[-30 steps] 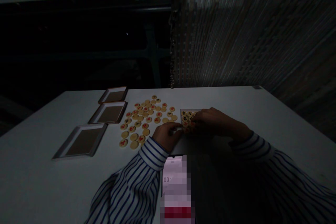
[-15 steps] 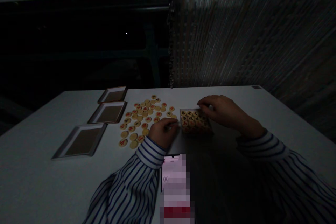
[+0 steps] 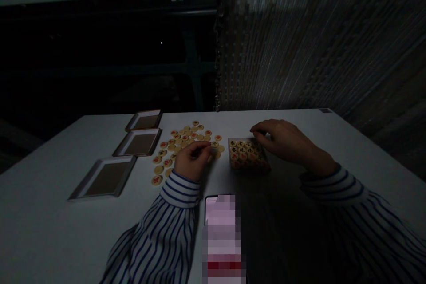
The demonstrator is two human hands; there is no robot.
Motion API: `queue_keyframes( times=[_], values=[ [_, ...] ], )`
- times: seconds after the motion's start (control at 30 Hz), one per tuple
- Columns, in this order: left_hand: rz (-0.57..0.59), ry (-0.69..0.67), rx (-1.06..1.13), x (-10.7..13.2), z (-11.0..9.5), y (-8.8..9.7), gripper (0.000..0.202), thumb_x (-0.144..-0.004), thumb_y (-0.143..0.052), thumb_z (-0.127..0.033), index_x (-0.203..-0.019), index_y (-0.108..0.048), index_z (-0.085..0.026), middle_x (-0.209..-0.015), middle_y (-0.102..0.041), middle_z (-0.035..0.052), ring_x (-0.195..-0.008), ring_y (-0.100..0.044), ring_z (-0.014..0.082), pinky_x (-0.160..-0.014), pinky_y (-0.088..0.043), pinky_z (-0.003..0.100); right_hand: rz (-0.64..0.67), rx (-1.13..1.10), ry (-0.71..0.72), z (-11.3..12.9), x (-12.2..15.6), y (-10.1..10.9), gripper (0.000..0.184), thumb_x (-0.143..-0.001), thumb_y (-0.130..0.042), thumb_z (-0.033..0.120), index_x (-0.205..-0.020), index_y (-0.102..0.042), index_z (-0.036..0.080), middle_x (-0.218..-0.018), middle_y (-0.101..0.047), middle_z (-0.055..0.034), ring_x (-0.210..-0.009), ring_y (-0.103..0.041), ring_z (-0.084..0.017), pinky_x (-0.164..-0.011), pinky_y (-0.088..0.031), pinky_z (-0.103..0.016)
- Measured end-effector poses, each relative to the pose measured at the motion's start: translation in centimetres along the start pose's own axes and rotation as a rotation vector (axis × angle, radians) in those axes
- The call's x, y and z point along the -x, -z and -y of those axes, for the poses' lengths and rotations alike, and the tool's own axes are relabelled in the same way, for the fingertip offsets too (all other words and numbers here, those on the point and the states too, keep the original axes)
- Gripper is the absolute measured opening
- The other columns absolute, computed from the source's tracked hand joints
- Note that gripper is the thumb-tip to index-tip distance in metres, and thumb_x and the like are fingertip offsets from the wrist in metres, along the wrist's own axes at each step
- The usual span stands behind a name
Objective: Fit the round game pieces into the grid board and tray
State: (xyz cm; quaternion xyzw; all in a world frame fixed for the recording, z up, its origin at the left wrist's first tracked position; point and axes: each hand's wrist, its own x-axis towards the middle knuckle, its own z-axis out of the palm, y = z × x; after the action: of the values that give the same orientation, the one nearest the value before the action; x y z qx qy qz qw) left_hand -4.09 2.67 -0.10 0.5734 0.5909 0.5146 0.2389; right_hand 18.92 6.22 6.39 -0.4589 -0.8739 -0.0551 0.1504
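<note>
In dim light at centre frame, the left hand point(image 3: 191, 159) curls over loose game pieces point(image 3: 186, 135) on the counter point(image 3: 49, 230), its grip too dark to judge. The right hand point(image 3: 282, 140) touches the far edge of a box point(image 3: 248, 156) of pieces, grip likewise unclear. The pieces' red and black characters are unreadable.

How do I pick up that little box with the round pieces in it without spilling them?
Probably take the box by its left and right walls, coming straight down from above. It lies flat on the table, low and squarish, packed with pieces, so a level pinch across the sides seems safest. The right hand rests at its far right corner.
</note>
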Motion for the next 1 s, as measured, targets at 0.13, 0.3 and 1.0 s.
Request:
queue_keyframes(
  times=[0.13,0.3,1.0],
  values=[
    [-0.044,0.014,0.023,-0.4,0.0,0.7,0.024,-0.066,-0.06,-0.033,-0.081,-0.067,-0.015,-0.078,-0.068,0.0054,-0.074,-0.062,0.0169,-0.069,-0.049,0.028,0.0,0.0,-0.005,0.0,0.0,0.0,0.028,-0.081,-0.04,0.025,-0.096,-0.062,0.017,-0.096,-0.065,-0.0053,-0.086,-0.057,-0.019,-0.075,-0.04,-0.03],
    [-0.129,0.049,0.13,-1.1,-0.4,2.3,0.025,-0.065,-0.063,-0.032,-0.081,-0.066,-0.013,-0.079,-0.068,0.0051,-0.076,-0.062,0.0165,-0.072,-0.049,0.028,-0.009,0.003,0.004,0.0,0.1,0.1,0.028,-0.081,-0.039,0.025,-0.096,-0.061,0.017,-0.096,-0.065,-0.0051,-0.086,-0.057,-0.019,-0.074,-0.04,-0.03],
    [-0.311,0.08,0.088,-3.0,1.5,9.6,0.025,-0.059,-0.065,-0.032,-0.077,-0.066,-0.015,-0.081,-0.068,0.0051,-0.076,-0.062,0.0174,-0.073,-0.049,0.03,0.061,0.057,0.052,1.6,-0.5,-0.8,0.031,-0.082,-0.037,0.027,-0.096,-0.063,0.017,-0.092,-0.066,-0.0062,-0.083,-0.058,-0.019,-0.071,-0.041,-0.031]
  ],
)
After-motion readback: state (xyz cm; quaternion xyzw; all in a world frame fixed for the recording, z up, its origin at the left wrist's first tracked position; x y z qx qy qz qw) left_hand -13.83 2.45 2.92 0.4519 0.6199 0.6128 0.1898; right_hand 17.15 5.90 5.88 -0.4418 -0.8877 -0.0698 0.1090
